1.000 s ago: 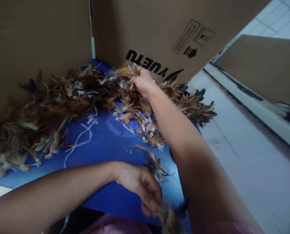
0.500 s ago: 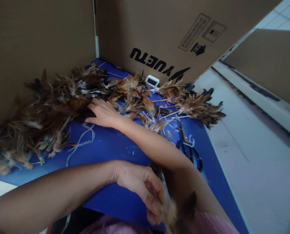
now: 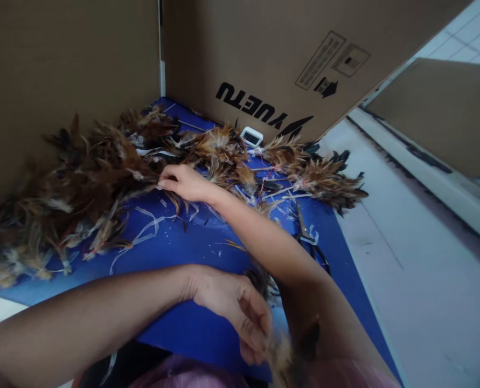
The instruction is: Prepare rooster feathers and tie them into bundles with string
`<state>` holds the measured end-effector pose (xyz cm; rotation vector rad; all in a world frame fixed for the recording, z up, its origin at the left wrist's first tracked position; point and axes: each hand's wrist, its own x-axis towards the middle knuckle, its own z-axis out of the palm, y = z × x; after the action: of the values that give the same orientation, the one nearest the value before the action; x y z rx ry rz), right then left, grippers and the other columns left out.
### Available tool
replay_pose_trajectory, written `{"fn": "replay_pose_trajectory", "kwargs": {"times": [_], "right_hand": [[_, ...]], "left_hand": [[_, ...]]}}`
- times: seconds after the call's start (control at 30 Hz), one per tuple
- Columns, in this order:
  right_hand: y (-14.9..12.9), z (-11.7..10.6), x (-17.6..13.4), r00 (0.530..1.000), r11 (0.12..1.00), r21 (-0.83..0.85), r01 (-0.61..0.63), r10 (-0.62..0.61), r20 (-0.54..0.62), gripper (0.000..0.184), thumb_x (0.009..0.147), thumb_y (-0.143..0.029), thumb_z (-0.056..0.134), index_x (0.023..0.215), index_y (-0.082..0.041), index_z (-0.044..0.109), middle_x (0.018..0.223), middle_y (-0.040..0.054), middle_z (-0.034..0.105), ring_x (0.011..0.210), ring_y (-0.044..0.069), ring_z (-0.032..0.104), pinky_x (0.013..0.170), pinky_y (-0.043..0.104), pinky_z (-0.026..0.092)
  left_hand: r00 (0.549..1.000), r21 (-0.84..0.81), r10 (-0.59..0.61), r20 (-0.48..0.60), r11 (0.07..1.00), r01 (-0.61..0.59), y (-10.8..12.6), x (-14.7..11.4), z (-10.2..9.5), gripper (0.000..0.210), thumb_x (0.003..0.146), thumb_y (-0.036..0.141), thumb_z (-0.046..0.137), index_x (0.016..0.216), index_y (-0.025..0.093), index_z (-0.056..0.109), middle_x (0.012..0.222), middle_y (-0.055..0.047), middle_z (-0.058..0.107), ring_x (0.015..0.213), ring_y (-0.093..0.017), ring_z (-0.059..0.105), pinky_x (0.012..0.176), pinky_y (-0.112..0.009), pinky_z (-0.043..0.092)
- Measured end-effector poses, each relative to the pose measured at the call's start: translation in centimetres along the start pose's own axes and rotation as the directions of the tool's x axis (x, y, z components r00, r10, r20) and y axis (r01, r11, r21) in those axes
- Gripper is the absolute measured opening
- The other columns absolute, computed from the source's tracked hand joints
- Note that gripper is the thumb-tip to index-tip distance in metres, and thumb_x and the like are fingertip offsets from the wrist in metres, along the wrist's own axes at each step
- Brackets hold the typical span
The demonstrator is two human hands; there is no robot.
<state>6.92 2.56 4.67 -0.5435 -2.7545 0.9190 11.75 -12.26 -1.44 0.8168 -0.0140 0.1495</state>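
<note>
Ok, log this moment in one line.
left hand: holds feather tuft | right hand: at feather pile, grip unclear | scissors: on blue surface, part hidden | white device: by carton

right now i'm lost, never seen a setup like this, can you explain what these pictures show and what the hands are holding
There is no machine here: these are a person's two bare hands, seen by a camera worn on their head, looking forward and down. The left hand, nearer the camera, pinches a blurred tuft of feathers. The right hand reaches to the heap of brown feathers; whether its fingers grip any is unclear. The blue surface also bears clear strips, scissors partly hidden by the right arm, and a small white device before the printed cardboard.
</note>
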Motion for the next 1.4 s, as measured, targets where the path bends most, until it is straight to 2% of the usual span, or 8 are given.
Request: {"fn": "replay_pose_trajectory", "kwargs": {"times": [0.17,0.33,0.5,0.7,0.87,1.03,1.3,1.4], "right_hand": [[1.5,-2.3,-2.5,0.994,0.967,0.253,-0.009,0.036,-0.102,0.015,0.083,-0.027,0.059,0.077,-0.014,0.058,0.075,-0.0003,0.059,0.071,0.011,0.050,0.071,0.026,0.040],[2.4,-3.5,-4.8,0.978,0.930,0.366,-0.042,0.114,-0.175,0.019,0.080,-0.033,0.059,0.075,-0.015,0.056,0.069,-0.0024,0.052,0.066,0.010,0.043,0.066,0.025,0.037],[3.0,-4.1,-6.5,0.969,0.934,0.340,-0.111,0.177,-0.169,0.020,0.080,-0.035,0.057,0.076,-0.016,0.057,0.067,-0.0032,0.049,0.065,0.010,0.040,0.066,0.026,0.036],[3.6,-4.3,-7.6,0.974,0.953,0.268,-0.139,0.181,-0.138,0.020,0.082,-0.034,0.054,0.077,-0.015,0.058,0.070,-0.0020,0.052,0.067,0.011,0.044,0.072,0.028,0.037],[3.8,-4.5,-8.3,0.975,0.963,0.218,-0.157,0.186,-0.118,0.019,0.081,-0.032,0.055,0.077,-0.014,0.060,0.072,-0.0006,0.057,0.068,0.011,0.048,0.071,0.028,0.038],[4.0,-4.9,-9.3,0.977,0.950,0.271,-0.153,0.186,-0.102,0.019,0.078,-0.032,0.059,0.082,-0.014,0.064,0.070,0.0001,0.060,0.066,0.012,0.051,0.067,0.027,0.040],[2.3,-6.2,-12.8,0.986,0.978,0.176,-0.114,0.133,-0.102,0.020,0.081,-0.036,0.058,0.082,-0.017,0.065,0.080,0.0024,0.065,0.073,0.014,0.055,0.072,0.028,0.041],[1.5,-6.9,-15.0,0.981,0.979,0.140,-0.146,0.162,-0.109,0.020,0.083,-0.037,0.056,0.084,-0.019,0.065,0.084,0.0037,0.066,0.077,0.016,0.057,0.075,0.029,0.042]], "left_hand": [[1.000,0.048,0.007,0.020,0.999,-0.008,0.1,0.0,0.1,0.033,0.064,0.037,0.082,0.079,0.011,0.068,0.069,-0.001,0.068,0.061,-0.013,0.066,0.066,-0.022,0.054],[1.000,0.085,-0.004,0.012,0.996,0.003,0.3,-0.1,0.2,0.034,0.063,0.038,0.082,0.078,0.011,0.068,0.071,-0.001,0.068,0.063,-0.012,0.065,0.068,-0.022,0.053],[1.000,0.112,0.003,0.010,0.994,-0.004,0.4,-0.2,0.2,0.033,0.064,0.039,0.081,0.077,0.011,0.068,0.070,-0.001,0.068,0.063,-0.012,0.065,0.068,-0.022,0.053],[0.999,0.119,0.015,0.042,0.993,-0.020,0.5,-0.1,0.3,0.031,0.065,0.038,0.080,0.077,0.012,0.068,0.067,0.000,0.068,0.062,-0.011,0.065,0.068,-0.021,0.053],[0.999,0.138,0.030,0.021,0.990,-0.033,0.3,-0.1,0.4,0.033,0.065,0.040,0.080,0.077,0.012,0.068,0.065,-0.001,0.067,0.059,-0.013,0.065,0.066,-0.024,0.054],[0.999,0.154,0.040,0.020,0.987,-0.042,0.2,-0.1,0.4,0.035,0.064,0.042,0.080,0.076,0.012,0.068,0.065,-0.001,0.067,0.058,-0.014,0.065,0.063,-0.025,0.055],[0.999,0.124,-0.031,0.010,0.992,0.029,0.1,-0.1,0.4,0.035,0.063,0.040,0.081,0.077,0.011,0.068,0.069,-0.001,0.068,0.061,-0.012,0.065,0.068,-0.023,0.053],[0.998,0.134,-0.069,0.010,0.989,0.067,0.0,-0.2,0.5,0.034,0.063,0.039,0.082,0.077,0.012,0.068,0.071,-0.001,0.068,0.064,-0.011,0.065,0.069,-0.022,0.053]]}}
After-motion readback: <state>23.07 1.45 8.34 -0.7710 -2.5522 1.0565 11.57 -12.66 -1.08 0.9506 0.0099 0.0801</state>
